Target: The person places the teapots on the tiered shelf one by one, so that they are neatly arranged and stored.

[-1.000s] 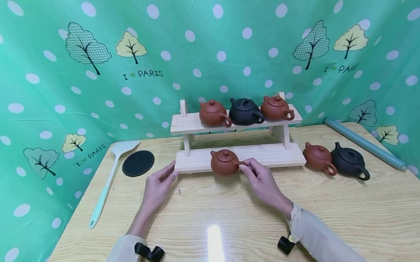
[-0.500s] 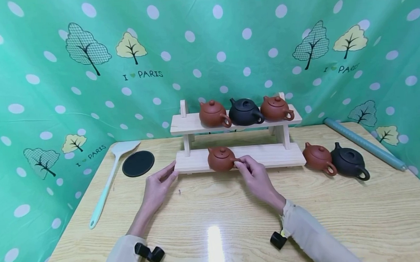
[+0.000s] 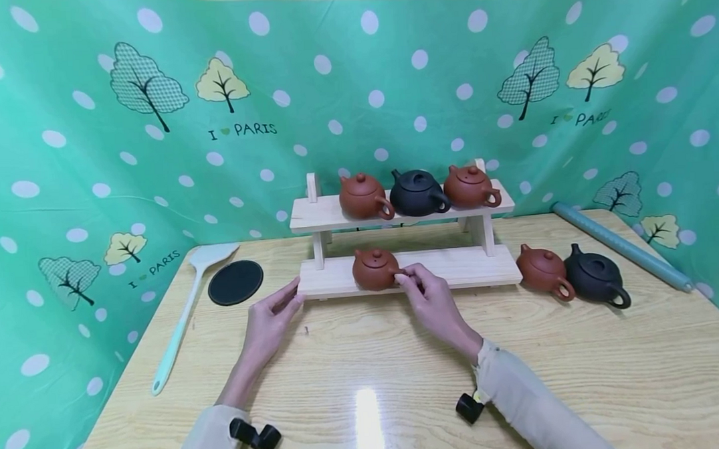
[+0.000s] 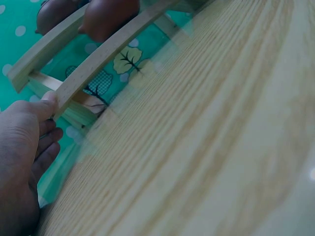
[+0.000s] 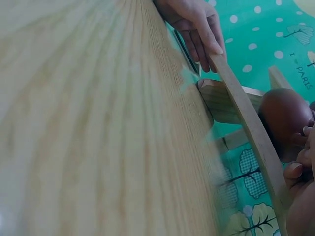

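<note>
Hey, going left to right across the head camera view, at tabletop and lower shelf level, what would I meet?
Pale spatula, black disc, left hand, held brown teapot, right hand, unheld brown teapot, black teapot.

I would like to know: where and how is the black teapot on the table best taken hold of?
Most likely by the loop handle of the black teapot, from the front right: the loop juts out that way, while the spout points to the back left and a red-brown teapot stands close on the left.
</note>
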Demonstrator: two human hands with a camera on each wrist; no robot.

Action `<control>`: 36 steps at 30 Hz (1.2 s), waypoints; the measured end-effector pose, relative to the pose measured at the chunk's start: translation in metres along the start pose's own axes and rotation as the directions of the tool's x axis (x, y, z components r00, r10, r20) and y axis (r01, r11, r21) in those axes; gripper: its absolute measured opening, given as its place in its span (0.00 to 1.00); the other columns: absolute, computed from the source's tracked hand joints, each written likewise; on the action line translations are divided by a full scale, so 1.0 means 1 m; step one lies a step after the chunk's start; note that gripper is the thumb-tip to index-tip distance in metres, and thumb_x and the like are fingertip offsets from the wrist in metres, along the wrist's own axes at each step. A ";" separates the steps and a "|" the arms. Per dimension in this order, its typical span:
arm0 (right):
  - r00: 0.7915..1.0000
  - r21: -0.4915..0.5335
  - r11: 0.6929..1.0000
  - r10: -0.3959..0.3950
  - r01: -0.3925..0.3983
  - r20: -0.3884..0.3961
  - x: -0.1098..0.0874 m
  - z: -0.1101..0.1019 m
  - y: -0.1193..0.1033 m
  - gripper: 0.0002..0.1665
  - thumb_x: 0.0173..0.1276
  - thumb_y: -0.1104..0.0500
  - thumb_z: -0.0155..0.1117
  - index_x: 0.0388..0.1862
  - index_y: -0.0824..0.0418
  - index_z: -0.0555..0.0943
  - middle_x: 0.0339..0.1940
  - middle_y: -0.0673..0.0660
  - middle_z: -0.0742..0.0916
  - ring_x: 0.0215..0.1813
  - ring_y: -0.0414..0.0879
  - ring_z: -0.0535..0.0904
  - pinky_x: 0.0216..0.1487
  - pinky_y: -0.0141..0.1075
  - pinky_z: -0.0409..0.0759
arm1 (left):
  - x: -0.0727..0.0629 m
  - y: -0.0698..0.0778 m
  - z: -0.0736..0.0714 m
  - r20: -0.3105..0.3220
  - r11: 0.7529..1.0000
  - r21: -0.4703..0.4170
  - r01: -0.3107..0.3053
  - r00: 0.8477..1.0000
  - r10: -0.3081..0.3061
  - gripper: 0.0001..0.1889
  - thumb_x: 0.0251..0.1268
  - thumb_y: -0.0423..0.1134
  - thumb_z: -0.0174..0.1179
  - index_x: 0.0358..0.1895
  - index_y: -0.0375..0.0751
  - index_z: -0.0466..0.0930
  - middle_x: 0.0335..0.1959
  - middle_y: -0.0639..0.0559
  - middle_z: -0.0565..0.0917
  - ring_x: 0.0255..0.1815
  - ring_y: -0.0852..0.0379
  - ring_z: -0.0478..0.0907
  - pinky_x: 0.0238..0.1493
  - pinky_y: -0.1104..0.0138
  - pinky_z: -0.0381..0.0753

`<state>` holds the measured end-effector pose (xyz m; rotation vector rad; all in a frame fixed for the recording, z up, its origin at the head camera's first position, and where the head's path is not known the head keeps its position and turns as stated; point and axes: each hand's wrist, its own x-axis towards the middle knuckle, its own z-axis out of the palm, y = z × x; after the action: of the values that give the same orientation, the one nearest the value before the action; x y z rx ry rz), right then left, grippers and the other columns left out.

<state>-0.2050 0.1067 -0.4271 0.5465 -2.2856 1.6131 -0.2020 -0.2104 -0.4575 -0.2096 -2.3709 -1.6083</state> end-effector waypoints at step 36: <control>0.999 -0.004 0.999 -0.038 0.038 -0.009 0.006 0.017 -0.007 0.06 0.78 0.63 0.64 0.39 0.65 0.82 0.18 0.46 0.73 0.21 0.38 0.66 0.22 0.29 0.62 | -0.002 0.011 0.002 -0.001 1.000 -0.002 -0.005 1.000 0.005 0.21 0.73 0.32 0.66 0.65 0.29 0.79 0.58 0.34 0.83 0.60 0.41 0.82 0.51 0.82 0.78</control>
<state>-0.2075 0.0878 -0.4246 0.5777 -2.2576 1.5900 -0.1979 -0.2047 -0.4489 -0.2144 -2.3666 -1.6078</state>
